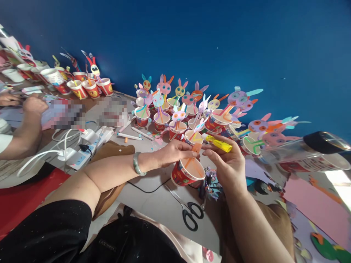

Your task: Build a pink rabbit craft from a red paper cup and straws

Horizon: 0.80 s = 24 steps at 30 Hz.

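- An orange paper strip (196, 147) is standing up from the mouth of a red-patterned paper cup (183, 177), right at the fingertips of both hands.
- The left hand (177, 151) is pinching the strip, thumb and fingers clamped together on it; a green-grey bangle (136, 163) is circling the wrist behind those fingers.
- The right hand (231, 162) is holding a yellow marker (221, 144), its fingers closing around the barrel, while the thumb and a fingertip are hovering close to the strip; whether they are touching it, one cannot tell.
- The cup is sitting just under the left fingers, its open mouth tipping toward the right hand.
- Black-handled scissors (186, 207) are lying on the grey table (153, 204), below the fingers and nearer the body.
- Cups bearing long-eared paper faces (179, 115) are crowding the space just beyond the fingertips, backing onto a blue wall (192, 36).
- A white pen (128, 136) is lying past the left fingers, and a white power strip (102, 138) is resting farther left.
- Well to the left of the fingers, a co-worker's hands (35, 104) are working near more red cups (90, 88).
- Pink paper (318, 212) is lying well to the right of the right fingers.
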### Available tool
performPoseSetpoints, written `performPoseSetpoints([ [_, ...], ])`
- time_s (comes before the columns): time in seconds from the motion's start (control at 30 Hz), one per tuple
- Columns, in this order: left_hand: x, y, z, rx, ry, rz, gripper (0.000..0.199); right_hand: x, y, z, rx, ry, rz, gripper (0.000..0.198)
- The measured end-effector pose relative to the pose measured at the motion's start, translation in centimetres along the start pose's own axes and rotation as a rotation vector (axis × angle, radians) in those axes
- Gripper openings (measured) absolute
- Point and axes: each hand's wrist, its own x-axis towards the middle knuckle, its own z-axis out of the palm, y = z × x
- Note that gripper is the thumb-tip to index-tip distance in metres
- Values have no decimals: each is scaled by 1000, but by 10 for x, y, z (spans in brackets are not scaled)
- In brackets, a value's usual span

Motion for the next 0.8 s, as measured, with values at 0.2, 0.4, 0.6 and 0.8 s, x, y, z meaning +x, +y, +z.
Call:
performPoseSetpoints([
  [0.2, 0, 7, -3, -62, 70, 94, 28, -2, 2, -2, 43, -126, 5, 56],
  [0.4, 3, 8, -6, -29, 187, 200, 25, -5, 3, 0, 28, -203, -110, 80],
  [0.6, 4, 7, -8, -35, 180, 226, 30, -11, 0, 7, -19, -157, -87, 82],
  [0.8, 6, 7, -9, -73, 114, 186, 34, -11, 4, 8, -3, -93, -107, 73],
])
